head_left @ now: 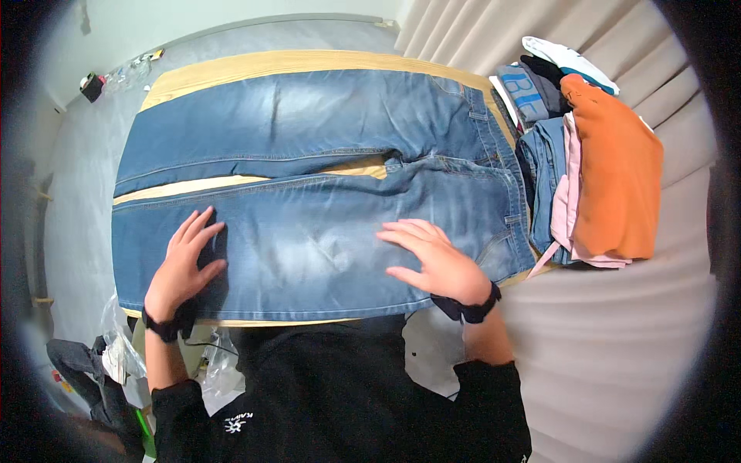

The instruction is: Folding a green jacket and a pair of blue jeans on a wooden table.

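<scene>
A pair of blue jeans (309, 231) lies spread flat across a wooden table (231, 65), waistband to the right and leg ends to the left. Over the lower part of the near leg is my left hand (185, 258), fingers apart and holding nothing. My right hand (432, 258) is above the same leg, closer to the waistband, with its fingers stretched out and nothing in them. Whether either palm touches the denim I cannot tell. A narrow gap between the two legs shows bare wood.
Folded clothes stand piled at the table's right end: an orange garment (617, 170), a pink one (569, 185), folded denim (546, 177) and a grey piece (525, 96). Beige curtains (478, 31) hang behind them. Dark trousers (85, 378) and clear plastic bags (224, 363) are at the lower left.
</scene>
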`<state>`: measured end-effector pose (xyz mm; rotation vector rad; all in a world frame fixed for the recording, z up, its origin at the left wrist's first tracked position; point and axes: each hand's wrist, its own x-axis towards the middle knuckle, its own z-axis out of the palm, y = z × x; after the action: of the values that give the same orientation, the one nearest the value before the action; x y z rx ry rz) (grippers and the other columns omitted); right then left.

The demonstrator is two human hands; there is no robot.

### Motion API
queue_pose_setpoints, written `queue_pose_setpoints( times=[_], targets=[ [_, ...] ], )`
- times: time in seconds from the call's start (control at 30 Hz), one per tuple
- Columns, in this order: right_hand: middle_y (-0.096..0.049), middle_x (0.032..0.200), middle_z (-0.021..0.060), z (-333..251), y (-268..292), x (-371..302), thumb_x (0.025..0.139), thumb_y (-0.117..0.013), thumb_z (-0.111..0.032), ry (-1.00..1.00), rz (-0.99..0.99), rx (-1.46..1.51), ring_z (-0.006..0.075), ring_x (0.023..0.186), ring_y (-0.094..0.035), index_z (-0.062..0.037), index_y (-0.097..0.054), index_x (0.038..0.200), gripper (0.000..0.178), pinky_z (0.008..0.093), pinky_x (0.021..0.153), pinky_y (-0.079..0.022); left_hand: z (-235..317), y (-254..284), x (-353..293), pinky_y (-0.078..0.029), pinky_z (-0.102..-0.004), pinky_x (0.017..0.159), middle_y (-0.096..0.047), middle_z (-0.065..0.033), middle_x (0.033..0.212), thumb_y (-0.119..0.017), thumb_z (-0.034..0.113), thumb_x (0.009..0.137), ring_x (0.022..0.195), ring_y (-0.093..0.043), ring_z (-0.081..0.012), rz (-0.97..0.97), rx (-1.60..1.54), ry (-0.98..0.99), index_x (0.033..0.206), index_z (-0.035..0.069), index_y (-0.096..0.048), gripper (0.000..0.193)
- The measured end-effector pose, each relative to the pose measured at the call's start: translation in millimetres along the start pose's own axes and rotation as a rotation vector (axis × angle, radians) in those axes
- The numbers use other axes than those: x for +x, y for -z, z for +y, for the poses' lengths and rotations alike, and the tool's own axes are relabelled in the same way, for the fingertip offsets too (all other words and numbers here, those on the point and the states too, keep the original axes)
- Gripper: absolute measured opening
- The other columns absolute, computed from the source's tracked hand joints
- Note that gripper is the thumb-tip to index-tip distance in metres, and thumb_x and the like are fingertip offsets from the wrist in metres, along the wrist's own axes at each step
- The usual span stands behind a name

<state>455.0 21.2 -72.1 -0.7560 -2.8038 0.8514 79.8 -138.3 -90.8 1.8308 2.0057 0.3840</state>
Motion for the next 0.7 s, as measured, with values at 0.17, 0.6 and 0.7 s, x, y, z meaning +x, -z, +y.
queue_pose_setpoints(
  times=[0.17,0.6,0.7],
  targets=[
    [-0.040,0.142,0.0123,11.2,11.3,-56.3,0.063,-0.079,-0.027,-0.231,0.125,-0.087,0.0346,0.132,-0.033,-0.0103,-0.047,0.133,0.078,0.0443,0.109,-0.024,5.5,18.1,-51.9,-0.025,-0.0471,0.111,-0.030,-0.0091,0.149,-0.080,0.016,0.060,0.138,-0.023,-0.0352,-0.130,0.061,0.181,0.133,0.019,-0.047,0.080],
    [-0.043,0.140,0.0141,46.5,-28.4,-134.2,0.049,-0.086,-0.034,-0.411,0.391,-0.110,0.0341,0.127,-0.039,-0.0035,-0.040,0.135,0.103,0.0463,0.107,-0.029,-114.9,4.7,-183.3,-0.031,-0.0471,0.106,-0.027,-0.0103,0.147,-0.078,0.000,0.052,0.132,-0.033,-0.0355,0.155,0.309,0.685,0.147,0.023,-0.019,0.114],
    [-0.048,0.135,0.0137,60.9,-40.3,-150.8,0.046,-0.087,-0.033,-0.351,0.489,-0.152,0.0340,0.122,-0.044,-0.0033,-0.042,0.133,0.102,0.0466,0.104,-0.031,-144.5,-1.7,-188.4,-0.035,-0.0451,0.104,-0.035,-0.0117,0.142,-0.076,0.000,0.058,0.128,-0.038,-0.0350,0.279,0.275,0.580,0.143,0.018,-0.027,0.099]
  ],
)
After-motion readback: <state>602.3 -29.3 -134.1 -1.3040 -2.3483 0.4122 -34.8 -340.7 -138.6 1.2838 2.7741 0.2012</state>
